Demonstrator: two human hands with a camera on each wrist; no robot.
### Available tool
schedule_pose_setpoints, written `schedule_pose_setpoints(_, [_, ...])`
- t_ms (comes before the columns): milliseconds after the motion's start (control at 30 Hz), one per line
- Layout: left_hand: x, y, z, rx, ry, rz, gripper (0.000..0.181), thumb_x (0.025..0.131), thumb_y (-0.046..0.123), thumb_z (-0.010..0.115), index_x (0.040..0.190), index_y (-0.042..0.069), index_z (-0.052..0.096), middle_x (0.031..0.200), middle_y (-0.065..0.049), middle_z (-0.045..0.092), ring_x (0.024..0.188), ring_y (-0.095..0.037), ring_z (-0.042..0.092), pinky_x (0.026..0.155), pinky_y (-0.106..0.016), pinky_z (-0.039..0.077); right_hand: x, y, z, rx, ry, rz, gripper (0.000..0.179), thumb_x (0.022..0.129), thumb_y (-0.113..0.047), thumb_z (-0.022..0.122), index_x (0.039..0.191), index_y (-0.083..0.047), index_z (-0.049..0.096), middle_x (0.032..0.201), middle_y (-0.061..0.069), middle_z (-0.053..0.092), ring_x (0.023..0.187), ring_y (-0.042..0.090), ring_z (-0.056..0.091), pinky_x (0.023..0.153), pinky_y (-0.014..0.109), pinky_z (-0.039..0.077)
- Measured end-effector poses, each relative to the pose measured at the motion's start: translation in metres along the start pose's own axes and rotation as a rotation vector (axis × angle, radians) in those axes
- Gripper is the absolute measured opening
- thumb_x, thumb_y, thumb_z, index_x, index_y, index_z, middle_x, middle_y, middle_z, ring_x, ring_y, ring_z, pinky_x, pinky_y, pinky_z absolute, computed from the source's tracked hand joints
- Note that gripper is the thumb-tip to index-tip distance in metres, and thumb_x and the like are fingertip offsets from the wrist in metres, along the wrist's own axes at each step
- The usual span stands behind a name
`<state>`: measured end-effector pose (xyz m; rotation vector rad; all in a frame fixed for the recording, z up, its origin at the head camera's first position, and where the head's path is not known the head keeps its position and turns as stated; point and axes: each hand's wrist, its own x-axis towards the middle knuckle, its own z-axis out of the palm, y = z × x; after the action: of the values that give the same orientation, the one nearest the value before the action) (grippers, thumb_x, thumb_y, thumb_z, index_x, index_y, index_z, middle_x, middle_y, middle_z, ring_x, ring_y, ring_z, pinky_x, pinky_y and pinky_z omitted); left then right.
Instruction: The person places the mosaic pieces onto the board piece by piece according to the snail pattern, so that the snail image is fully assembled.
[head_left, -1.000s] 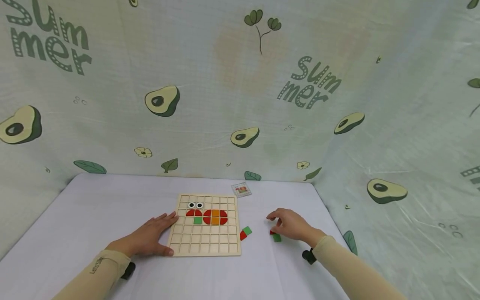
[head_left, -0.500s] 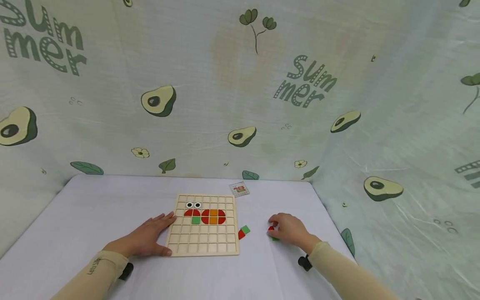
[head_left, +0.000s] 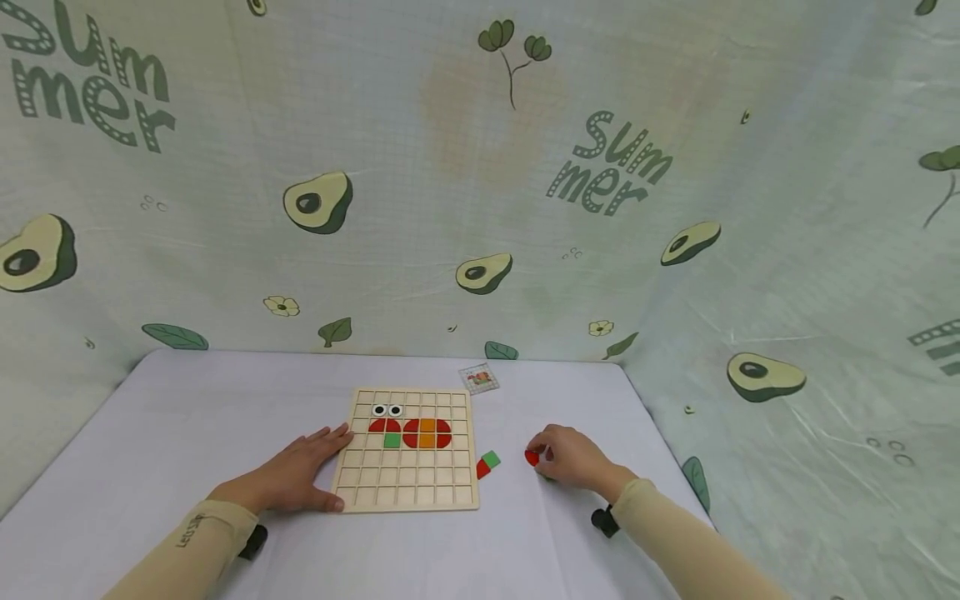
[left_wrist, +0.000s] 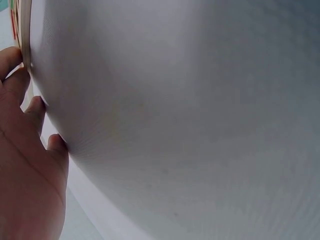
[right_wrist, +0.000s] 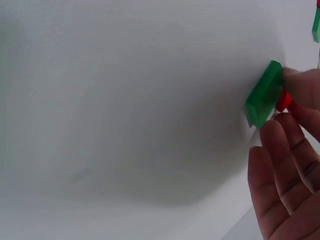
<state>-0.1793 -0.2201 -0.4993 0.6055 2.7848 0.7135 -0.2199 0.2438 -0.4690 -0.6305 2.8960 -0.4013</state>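
Observation:
My left hand [head_left: 296,473] rests flat on the table, its fingers spread along the left edge of the wooden grid board [head_left: 405,481]. In the left wrist view, fingertips [left_wrist: 17,75] touch the board's side. My right hand [head_left: 576,458], to the right of the board, pinches a red tile [head_left: 532,457] with a rounded edge between thumb and index finger. Close beside the thumb, a green square tile [right_wrist: 264,95] shows in the right wrist view. The board carries two eye tiles [head_left: 387,410], red rounded tiles [head_left: 384,425], orange tiles [head_left: 427,433] and a green square [head_left: 392,440].
Between the board and my right hand lie a loose green tile [head_left: 491,459] and a red tile [head_left: 482,471]. A small picture card [head_left: 478,379] lies behind the board's far right corner. Printed cloth [head_left: 405,275] hangs behind the white table [head_left: 247,392].
My right hand has closed its thumb and index finger on the red tile and shifted it slightly left, off the green one. The left hand stays at the board's edge.

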Motion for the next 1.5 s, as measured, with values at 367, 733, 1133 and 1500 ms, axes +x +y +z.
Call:
schedule_pose_setpoints(367, [-0.001,0.003,-0.002,-0.015,-0.001,-0.002,0.108,0.066,0.051,0.088,0.15,0.002,0.042,0.159,-0.016,0.032,0.143,-0.046,0.025,0.114,-0.064,0.02,0.004,0.003,0.002,-0.015,0.008,-0.061,0.02,0.084,-0.014,0.078,0.103,-0.017,0.075,0.088,-0.01,0.059,0.075,0.009,0.052,0.067,0.028,0.05])
schedule_pose_setpoints(733, [-0.001,0.002,-0.003,-0.005,0.005,-0.007,0.109,0.065,0.053,0.088,0.15,0.003,0.042,0.159,-0.015,0.032,0.144,-0.045,0.025,0.115,-0.063,0.019,0.02,-0.01,-0.001,0.017,0.038,-0.056,0.02,0.086,-0.021,0.078,0.106,-0.02,0.076,0.09,-0.011,0.061,0.076,0.009,0.053,0.067,0.026,0.05])
schedule_pose_setpoints(1133, [-0.002,0.002,-0.002,-0.008,-0.005,-0.015,0.109,0.065,0.052,0.088,0.15,0.002,0.042,0.158,-0.017,0.032,0.143,-0.046,0.025,0.114,-0.064,0.02,0.046,-0.068,0.002,0.067,0.025,-0.15,0.024,0.085,-0.02,0.075,0.109,-0.02,0.076,0.092,-0.006,0.063,0.074,0.007,0.054,0.064,0.021,0.05])
schedule_pose_setpoints(1500, [-0.001,0.004,-0.004,0.004,0.002,0.017,0.108,0.064,0.052,0.088,0.148,0.001,0.043,0.157,-0.019,0.034,0.141,-0.048,0.027,0.112,-0.066,0.021,0.066,-0.107,0.015,0.03,-0.004,-0.227,0.025,0.087,-0.023,0.074,0.112,-0.021,0.076,0.097,-0.013,0.061,0.076,0.005,0.051,0.066,0.019,0.047])
